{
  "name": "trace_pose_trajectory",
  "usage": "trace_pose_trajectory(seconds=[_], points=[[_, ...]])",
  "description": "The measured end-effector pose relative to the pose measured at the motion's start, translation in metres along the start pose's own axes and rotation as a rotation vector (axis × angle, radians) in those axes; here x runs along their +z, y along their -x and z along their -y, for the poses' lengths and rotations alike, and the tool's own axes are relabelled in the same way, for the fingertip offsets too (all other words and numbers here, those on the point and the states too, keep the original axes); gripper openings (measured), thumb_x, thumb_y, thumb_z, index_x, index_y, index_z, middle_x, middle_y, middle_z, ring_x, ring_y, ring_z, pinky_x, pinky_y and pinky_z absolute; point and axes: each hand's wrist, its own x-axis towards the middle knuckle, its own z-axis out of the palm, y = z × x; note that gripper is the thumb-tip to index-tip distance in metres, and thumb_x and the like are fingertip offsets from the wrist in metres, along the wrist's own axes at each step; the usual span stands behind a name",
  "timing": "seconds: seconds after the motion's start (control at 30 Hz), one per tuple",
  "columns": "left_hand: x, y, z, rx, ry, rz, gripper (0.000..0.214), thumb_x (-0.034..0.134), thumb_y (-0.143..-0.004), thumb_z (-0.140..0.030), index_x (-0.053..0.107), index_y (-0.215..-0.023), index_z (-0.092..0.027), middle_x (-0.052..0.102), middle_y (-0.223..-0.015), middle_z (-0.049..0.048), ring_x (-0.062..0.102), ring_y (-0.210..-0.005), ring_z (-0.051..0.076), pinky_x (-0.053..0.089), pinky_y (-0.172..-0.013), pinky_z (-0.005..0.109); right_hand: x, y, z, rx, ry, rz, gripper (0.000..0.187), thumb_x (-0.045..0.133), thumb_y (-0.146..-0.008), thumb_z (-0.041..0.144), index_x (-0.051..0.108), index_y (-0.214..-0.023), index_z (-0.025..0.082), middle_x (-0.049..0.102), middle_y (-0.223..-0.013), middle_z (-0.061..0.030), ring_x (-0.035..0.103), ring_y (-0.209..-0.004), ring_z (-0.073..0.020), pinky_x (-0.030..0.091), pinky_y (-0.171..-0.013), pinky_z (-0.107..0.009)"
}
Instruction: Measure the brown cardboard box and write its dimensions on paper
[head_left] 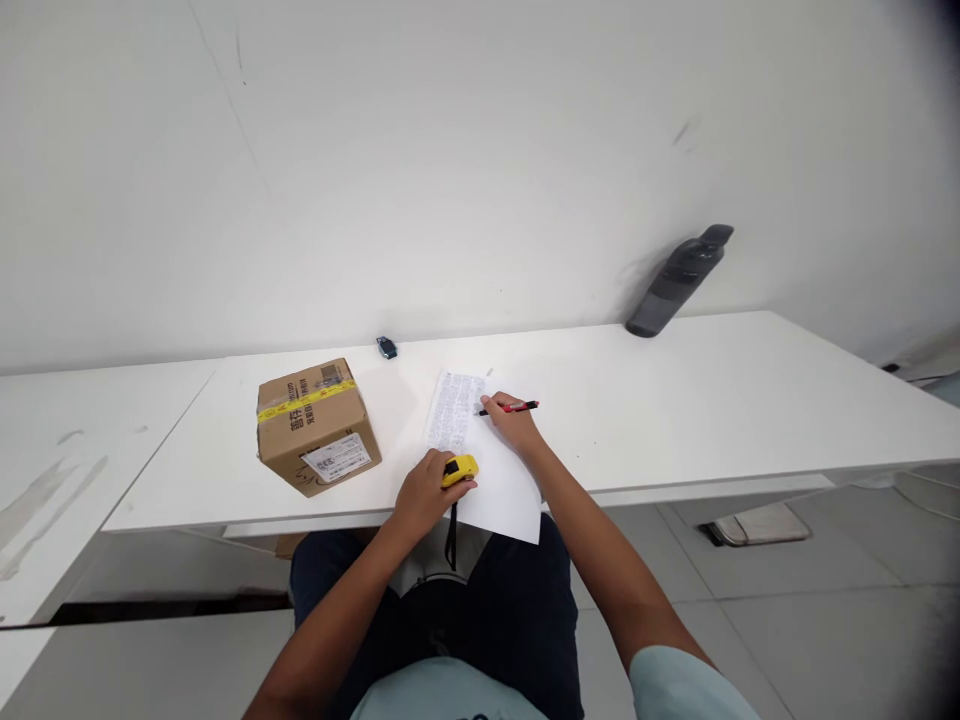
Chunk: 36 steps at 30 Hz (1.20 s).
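A sheet of paper (500,497) lies on the white table, its lower edge hanging over the front. Dense handwriting covers its upper left part. My right hand (511,424) is closed around a red and black pen (521,407), whose tip points left at the written area. Over the lower left of the sheet, my left hand (425,490) grips a yellow tape measure (460,470) with a black strap hanging below it. Whether the pen tip touches the paper I cannot tell.
To the left stands a taped cardboard box (300,425) with a white label. A small dark watch-like object (386,347) lies near the wall. At the back right a dark bottle (675,285) stands close to the wall. The table's front edge (675,482) runs just before my lap.
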Motion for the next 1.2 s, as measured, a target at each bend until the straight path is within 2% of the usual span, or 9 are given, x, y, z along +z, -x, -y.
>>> trace_pose_trajectory(seconds=[0.3,0.7,0.87,1.2], points=[[-0.004,-0.001,-0.002,0.017,-0.005,0.005,0.033,0.067,-0.085,-0.042,0.055,-0.108,-0.022,0.062,-0.103,0.0039,0.062,-0.095,0.022,0.047,-0.081,0.034,0.002,-0.001,0.001,0.053,-0.038,0.02,0.034,0.059,-0.079,0.047,0.051,-0.058,0.022,0.048,-0.054,0.0033,0.042,-0.055,-0.0139,0.032,-0.056,-0.029],[-0.01,-0.002,-0.007,-0.049,0.105,0.029,0.032,0.069,-0.083,-0.039,0.056,-0.107,-0.023,0.063,-0.107,0.0025,0.062,-0.099,0.022,0.047,-0.083,0.033,0.001,-0.001,-0.001,0.04,-0.019,-0.043,0.034,0.057,-0.079,0.046,0.047,-0.058,0.022,0.047,-0.056,0.0029,0.042,-0.057,-0.0145,0.034,-0.058,-0.029],[-0.014,-0.001,-0.007,-0.041,0.146,0.03,0.033,0.069,-0.082,-0.039,0.057,-0.108,-0.023,0.063,-0.107,0.0025,0.062,-0.099,0.022,0.047,-0.084,0.033,0.002,-0.002,-0.003,0.025,-0.007,-0.017,0.036,0.057,-0.079,0.047,0.045,-0.056,0.022,0.045,-0.054,0.0029,0.04,-0.056,-0.0143,0.033,-0.056,-0.03],[-0.026,-0.002,-0.012,-0.085,0.246,0.095,0.034,0.07,-0.08,-0.041,0.06,-0.107,-0.024,0.063,-0.104,0.0014,0.061,-0.094,0.02,0.047,-0.081,0.031,0.0,-0.001,-0.002,0.021,-0.008,-0.045,0.033,0.056,-0.079,0.048,0.049,-0.06,0.021,0.05,-0.061,0.0013,0.044,-0.063,-0.0161,0.036,-0.062,-0.03]])
